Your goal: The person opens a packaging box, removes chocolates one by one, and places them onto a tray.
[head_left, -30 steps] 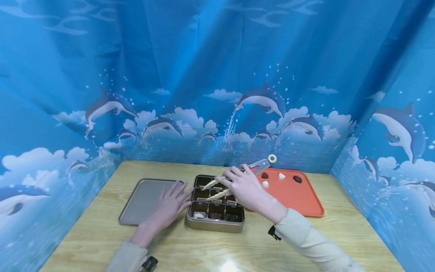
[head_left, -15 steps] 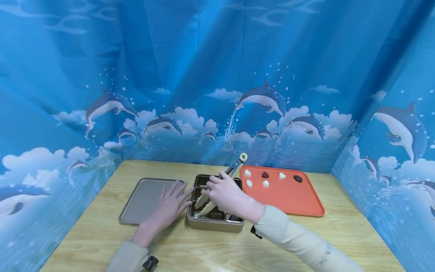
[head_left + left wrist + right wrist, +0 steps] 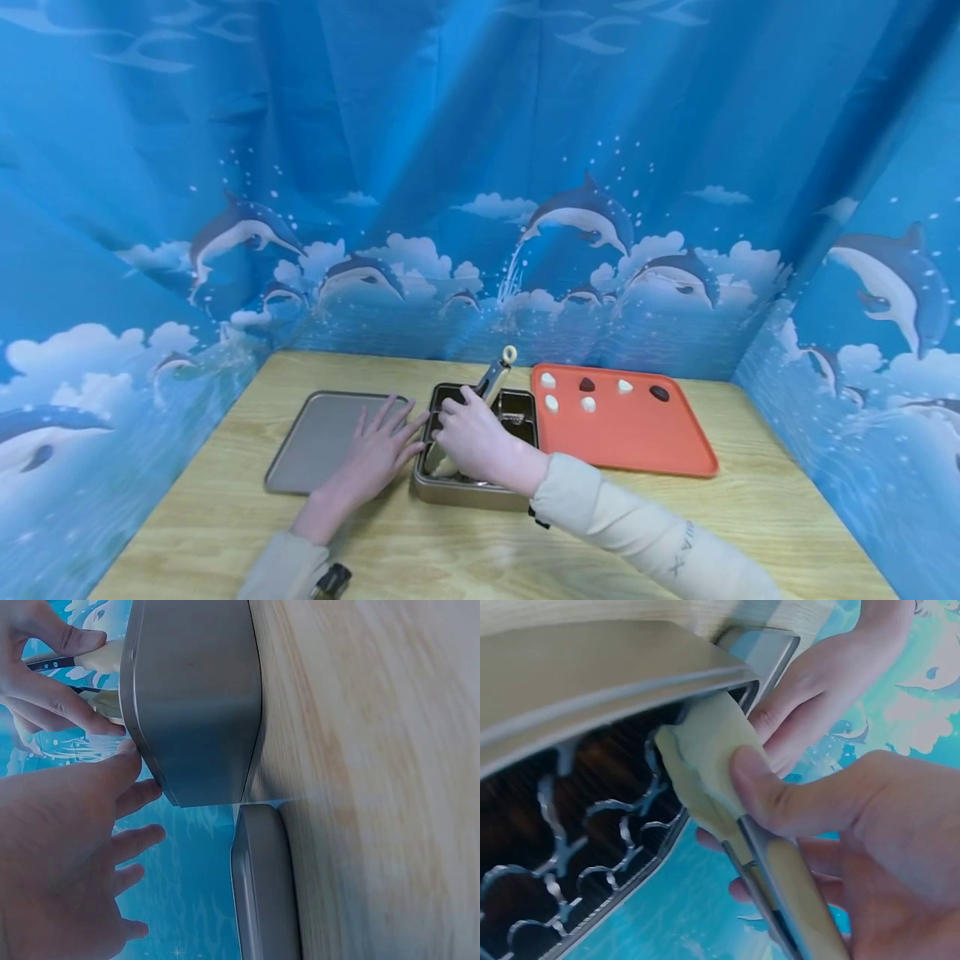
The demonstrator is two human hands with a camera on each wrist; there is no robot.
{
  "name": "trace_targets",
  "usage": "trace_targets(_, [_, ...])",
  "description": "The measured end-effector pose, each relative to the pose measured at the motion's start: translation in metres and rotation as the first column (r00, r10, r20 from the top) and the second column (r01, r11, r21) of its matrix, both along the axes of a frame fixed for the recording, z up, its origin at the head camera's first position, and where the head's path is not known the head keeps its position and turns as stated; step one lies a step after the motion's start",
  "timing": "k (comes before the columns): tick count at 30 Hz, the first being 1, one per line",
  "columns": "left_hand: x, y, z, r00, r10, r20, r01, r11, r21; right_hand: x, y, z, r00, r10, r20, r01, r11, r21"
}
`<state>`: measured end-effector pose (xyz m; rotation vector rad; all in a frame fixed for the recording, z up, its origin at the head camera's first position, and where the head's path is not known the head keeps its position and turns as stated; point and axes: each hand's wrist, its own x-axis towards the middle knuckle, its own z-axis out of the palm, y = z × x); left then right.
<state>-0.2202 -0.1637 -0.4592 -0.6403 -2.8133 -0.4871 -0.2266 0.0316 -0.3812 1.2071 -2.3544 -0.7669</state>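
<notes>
The right hand (image 3: 468, 437) pinches cream-tipped tongs (image 3: 491, 383) whose tips dip into the near-left corner of the compartmented tin (image 3: 517, 412), while the left hand (image 3: 375, 454), fingers spread, rests against the tin's left wall at mid-table.

A pale wooden bench (image 3: 675, 517) is seen, on which three things are set in a row: a flat grey lid (image 3: 318, 437) at the left, a golden compartmented tin (image 3: 468, 496) just beside it, possibly touching, and an orange tray (image 3: 652, 442) at the right.
</notes>
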Motion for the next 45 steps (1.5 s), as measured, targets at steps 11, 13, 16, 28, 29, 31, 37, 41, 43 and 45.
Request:
trace_targets(11, [-0.001, 0.000, 0.001, 1.000, 0.001, 0.016, -0.001, 1.000, -0.024, -0.002, 0.021, 0.006, 0.997, 0.055, -0.050, -0.060, 0.992, -0.114])
trace_targets(13, [-0.001, 0.000, 0.001, 1.000, 0.002, 0.015, -0.001, 1.000, -0.027, -0.003, 0.026, 0.009, 0.997, 0.048, -0.054, -0.055, 0.990, -0.133])
trace_targets(16, [-0.001, -0.001, 0.001, 1.000, 0.005, 0.008, -0.004, 1.000, -0.024, -0.004, 0.030, 0.011, 0.998, 0.046, -0.050, -0.052, 0.989, -0.139])
trace_targets(28, [0.001, 0.000, 0.002, 1.000, -0.005, 0.006, 0.005, 1.000, -0.004, 0.000, 0.003, 0.009, 0.999, 0.037, -0.036, -0.037, 0.999, -0.013])
trace_targets(29, [0.001, 0.000, 0.002, 1.000, -0.007, 0.008, 0.008, 1.000, -0.005, 0.000, 0.001, 0.007, 0.999, 0.037, -0.036, -0.038, 0.999, -0.012])
trace_targets(31, [0.000, 0.002, 0.003, 1.000, -0.010, 0.019, 0.011, 1.000, -0.015, 0.001, -0.002, 0.002, 0.999, 0.031, -0.037, -0.031, 0.999, -0.003])
trace_targets(37, [0.000, 0.003, 0.003, 1.000, -0.007, 0.018, 0.007, 0.999, -0.033, 0.000, 0.004, -0.005, 0.995, 0.070, -0.077, -0.073, 0.997, -0.040])
trace_targets(41, [0.001, 0.001, 0.003, 1.000, -0.001, 0.008, 0.001, 1.000, -0.028, 0.000, 0.011, -0.007, 0.993, 0.080, -0.088, -0.086, 0.994, -0.069])
trace_targets(43, [0.001, 0.001, 0.002, 1.000, -0.003, 0.009, 0.004, 1.000, -0.029, 0.000, 0.015, -0.006, 0.993, 0.079, -0.084, -0.085, 0.993, -0.081])
trace_targets(45, [0.000, 0.000, 0.002, 1.000, -0.006, 0.011, 0.007, 0.999, -0.034, 0.001, 0.019, -0.005, 0.994, 0.077, -0.078, -0.084, 0.992, -0.097])
